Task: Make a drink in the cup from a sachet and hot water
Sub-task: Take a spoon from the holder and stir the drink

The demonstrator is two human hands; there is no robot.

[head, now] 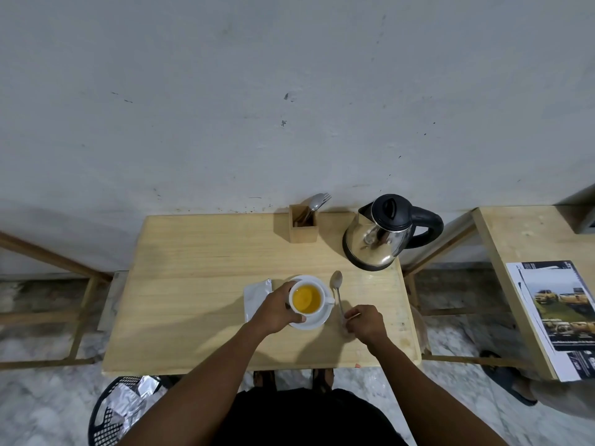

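A white cup (306,298) filled with orange-yellow liquid stands on a white saucer (317,321) in the middle of the wooden table (199,284). My left hand (277,309) wraps around the cup's left side. A metal spoon (337,292) lies flat on the table just right of the saucer, bowl pointing away. My right hand (365,323) rests at the spoon's handle end, fingers curled on it. A silver sachet (255,296) lies flat to the left of the saucer, partly under my left wrist. The steel kettle (383,235) with a black lid stands at the back right.
A wooden holder (302,225) with cutlery stands at the back beside the kettle. A black basket (119,410) with foil wrappers sits on the floor, lower left. A second table (528,239) with printed papers (560,317) is at the right. A wall runs behind.
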